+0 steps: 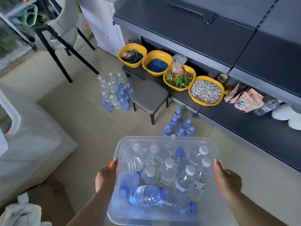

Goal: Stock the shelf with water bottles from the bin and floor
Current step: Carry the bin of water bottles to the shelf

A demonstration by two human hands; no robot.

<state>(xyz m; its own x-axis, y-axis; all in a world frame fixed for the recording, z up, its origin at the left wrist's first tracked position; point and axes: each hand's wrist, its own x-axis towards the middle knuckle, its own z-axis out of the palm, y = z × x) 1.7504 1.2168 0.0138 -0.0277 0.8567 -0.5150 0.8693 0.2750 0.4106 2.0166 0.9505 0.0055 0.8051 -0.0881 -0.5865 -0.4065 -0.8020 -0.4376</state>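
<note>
A clear bin [164, 141] full of water bottles [168, 170] is held up over the floor [84, 121], gripped at each side by the left hand [105, 176] and right hand [228, 178].

Near corner of the clear plastic bin [164, 139] cut off by the bottom edge. Fingers of both hands hidden under its side rims. Top left blurred: a green looped object [31, 14], not identifiable. Clear plastic water bottle lying on the dark grey lower shelf [244, 126] partly hidden at right [267, 107] behind white rounded items, possibly bags [286, 112], themselves cut by the edge
</note>
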